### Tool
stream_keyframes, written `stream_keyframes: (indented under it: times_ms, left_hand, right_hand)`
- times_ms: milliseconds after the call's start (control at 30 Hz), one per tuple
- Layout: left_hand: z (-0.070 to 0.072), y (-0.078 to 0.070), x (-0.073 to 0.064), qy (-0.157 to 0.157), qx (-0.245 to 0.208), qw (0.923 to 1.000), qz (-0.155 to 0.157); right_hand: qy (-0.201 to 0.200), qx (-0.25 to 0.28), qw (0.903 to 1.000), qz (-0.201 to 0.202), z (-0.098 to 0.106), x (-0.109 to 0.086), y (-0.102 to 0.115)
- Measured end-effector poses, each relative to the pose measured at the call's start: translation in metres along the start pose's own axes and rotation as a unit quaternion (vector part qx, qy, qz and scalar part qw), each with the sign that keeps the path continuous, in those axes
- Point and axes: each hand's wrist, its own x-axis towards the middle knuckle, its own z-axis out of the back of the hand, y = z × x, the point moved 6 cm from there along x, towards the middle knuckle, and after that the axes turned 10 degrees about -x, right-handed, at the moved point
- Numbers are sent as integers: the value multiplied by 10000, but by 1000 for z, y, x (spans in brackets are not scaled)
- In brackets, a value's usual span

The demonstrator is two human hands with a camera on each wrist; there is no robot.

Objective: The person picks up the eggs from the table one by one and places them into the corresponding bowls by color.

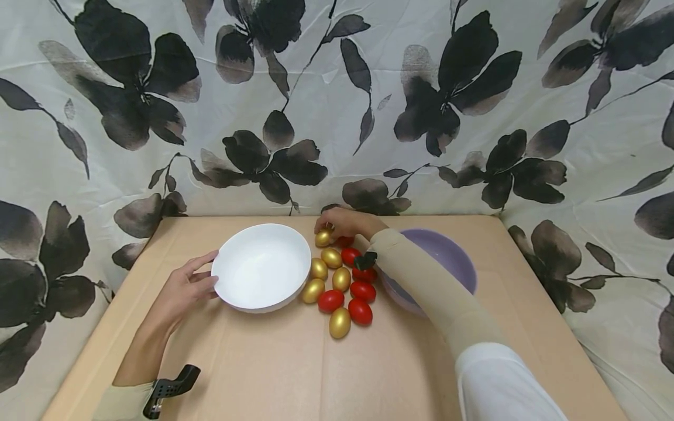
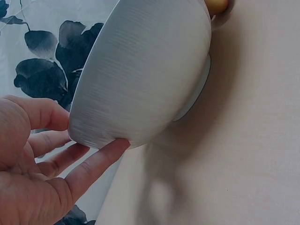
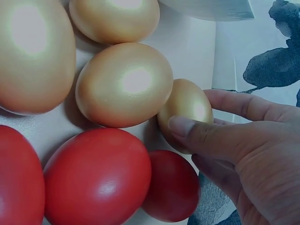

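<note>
A white bowl (image 1: 262,268) stands on the table, and the left hand (image 1: 186,286) touches its outer left side. In the left wrist view, the fingertips of that hand (image 2: 51,154) rest on the bowl's wall (image 2: 145,70) near the rim. At the far end of a cluster of eggs, the right hand (image 1: 350,223) pinches a golden egg (image 3: 185,105) between thumb and fingers. Close by lie another golden egg (image 3: 125,84) and a red egg (image 3: 171,186). More golden eggs (image 1: 339,323) and red eggs (image 1: 361,311) spread toward the person.
A purple bowl (image 1: 447,257) stands on the right, partly hidden by the right forearm. The light wooden table (image 1: 274,362) ends at a floral cloth (image 1: 337,105) behind it. Black wrist mounts (image 1: 171,389) sit on the forearms.
</note>
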Motion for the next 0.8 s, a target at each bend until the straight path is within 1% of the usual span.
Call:
stream_keyframes:
  times_ms: [133, 233, 467, 667, 800]
  left_hand:
    - [0, -1, -1, 56, -35, 10000, 14]
    - [0, -1, -1, 88, -56, 9999, 8]
    - [0, 0, -2, 134, -20, 9999, 35]
    - [3, 0, -3, 136, 24, 9999, -18]
    - [5, -1, -4, 157, -1, 9999, 22]
  right_hand:
    - [105, -6, 9999, -87, 1, -3, 2]
    - [135, -32, 9999, -79, 1, -6, 5]
    - [-14, 14, 10000, 53, 2, -9, 4]
    - [-105, 339, 9993, 149, 10, -15, 7]
    - [-213, 596, 9977, 240, 15, -21, 10]
